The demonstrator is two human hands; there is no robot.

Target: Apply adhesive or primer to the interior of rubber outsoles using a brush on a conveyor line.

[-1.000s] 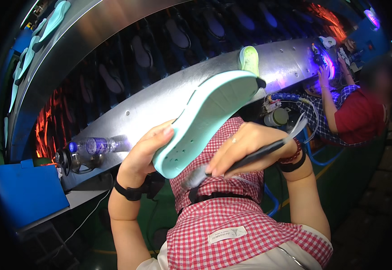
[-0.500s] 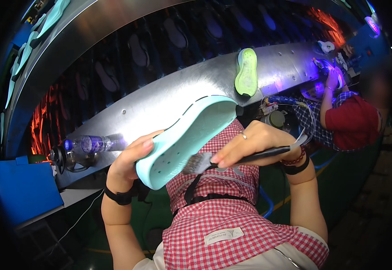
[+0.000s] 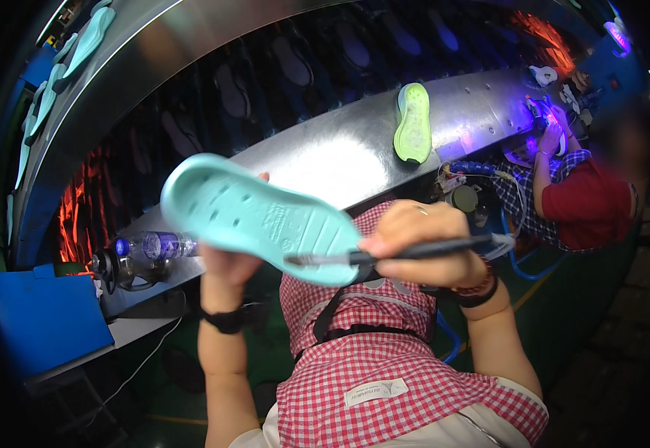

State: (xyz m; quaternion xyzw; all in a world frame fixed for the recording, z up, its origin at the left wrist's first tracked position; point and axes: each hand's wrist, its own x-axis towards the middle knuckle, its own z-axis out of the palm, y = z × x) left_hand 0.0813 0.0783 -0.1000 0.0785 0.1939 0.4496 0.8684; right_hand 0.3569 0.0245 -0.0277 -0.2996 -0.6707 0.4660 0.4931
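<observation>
A mint-green shoe sole (image 3: 265, 216) is held up in front of me by my left hand (image 3: 228, 265), which grips it from behind and below, most of its fingers hidden. Its hollowed inner side, with small holes and ridges, faces me. My right hand (image 3: 425, 235) is closed around the black handle of a brush (image 3: 437, 249). The brush's bristles, blurred, lie against the sole's lower edge near its right end. On the metal ledge (image 3: 325, 164) beyond, a yellow-green sole (image 3: 414, 123) rests by itself.
Behind the ledge, a dark conveyor (image 3: 265, 82) carries several soles, with red-orange glow at both ends. Bottles, one clear (image 3: 157, 245), stand at left near a blue box (image 3: 48, 313). More mint soles (image 3: 89, 41) line the upper left. A co-worker (image 3: 586, 190) sits at right.
The sole has turned, swinging its left end up and its right end down, so its inner side now faces me. The brush has moved to its right end.
</observation>
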